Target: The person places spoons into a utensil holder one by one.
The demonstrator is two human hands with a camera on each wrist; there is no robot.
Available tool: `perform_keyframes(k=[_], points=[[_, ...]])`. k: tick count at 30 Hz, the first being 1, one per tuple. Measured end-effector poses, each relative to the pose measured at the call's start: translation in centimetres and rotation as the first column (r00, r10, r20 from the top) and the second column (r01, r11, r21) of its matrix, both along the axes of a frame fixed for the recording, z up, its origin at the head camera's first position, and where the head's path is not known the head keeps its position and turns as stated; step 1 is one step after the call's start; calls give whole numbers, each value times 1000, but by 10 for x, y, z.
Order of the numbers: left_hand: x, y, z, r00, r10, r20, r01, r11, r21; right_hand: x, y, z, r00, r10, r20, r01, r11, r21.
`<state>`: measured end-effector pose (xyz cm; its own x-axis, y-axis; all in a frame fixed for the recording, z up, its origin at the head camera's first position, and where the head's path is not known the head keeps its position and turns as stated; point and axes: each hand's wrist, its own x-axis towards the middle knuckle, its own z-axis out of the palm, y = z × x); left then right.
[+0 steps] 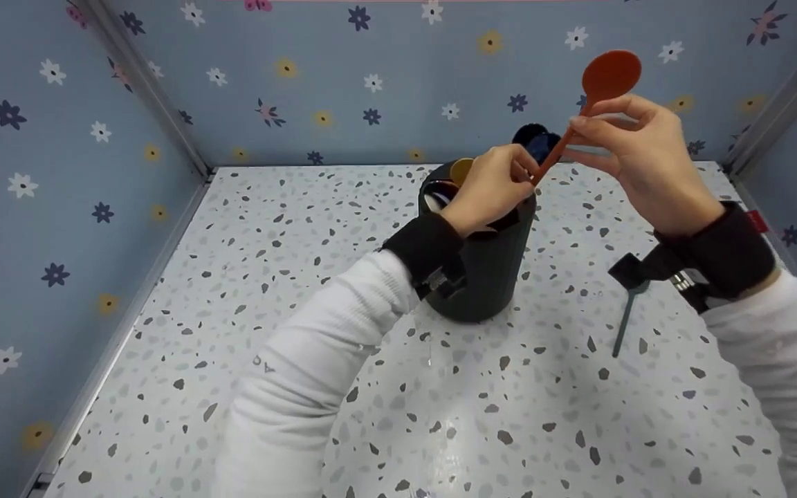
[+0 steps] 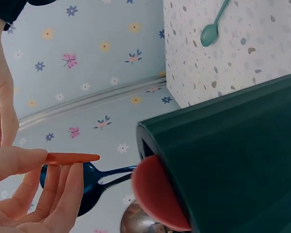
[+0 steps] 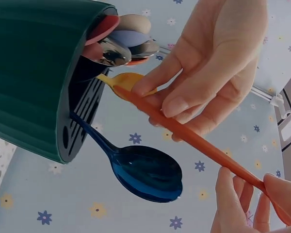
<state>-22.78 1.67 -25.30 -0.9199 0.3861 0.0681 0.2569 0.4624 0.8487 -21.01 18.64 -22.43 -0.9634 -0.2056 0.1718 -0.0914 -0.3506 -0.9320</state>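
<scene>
Both hands hold one orange spoon [image 1: 607, 75] in the air above a dark green ribbed holder [image 1: 485, 277]. My right hand [image 1: 584, 138] pinches the handle just below the round bowl. My left hand [image 1: 521, 173] pinches the handle's lower end, right over the holder's mouth. In the right wrist view the orange spoon's handle [image 3: 194, 141] runs slantwise between the left hand [image 3: 160, 94] and the right hand's fingertips [image 3: 276, 187]. The holder [image 3: 34, 73] contains several spoons: a blue spoon [image 3: 145, 172], a yellow spoon [image 3: 128, 80], a red one [image 2: 155, 194] and metal ones.
A teal spoon [image 1: 624, 319] lies on the speckled tabletop [image 1: 301, 228] to the right of the holder, partly under my right wrist. Flowered blue walls [image 1: 59, 173] close the table in on the left, back and right.
</scene>
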Motion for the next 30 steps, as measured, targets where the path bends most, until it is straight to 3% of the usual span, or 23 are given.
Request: perform_keyframes(k=[8, 14, 18, 21, 25, 30], points=[[-7, 0, -7, 997, 74, -20, -74, 997, -29, -4, -8, -8, 1000, -7, 24, 7, 1000, 4], [-6, 1, -5, 995, 93, -28, -95, 994, -57, -8, -12, -16, 999, -36, -7, 36, 998, 49], [-5, -1, -7, 995, 98, -32, -98, 995, -20, -12, -13, -25, 998, -65, -14, 65, 995, 76], [-3, -3, -8, 998, 68, -2, -67, 997, 44, -14, -12, -33, 998, -61, -17, 63, 992, 106], [2, -6, -8, 999, -21, 49, 16, 995, 94, -15, -7, -45, 998, -53, -14, 55, 983, 174], [13, -9, -13, 993, -109, 40, 104, 987, 121, -16, 6, -63, 999, -52, 13, 47, 959, 281]])
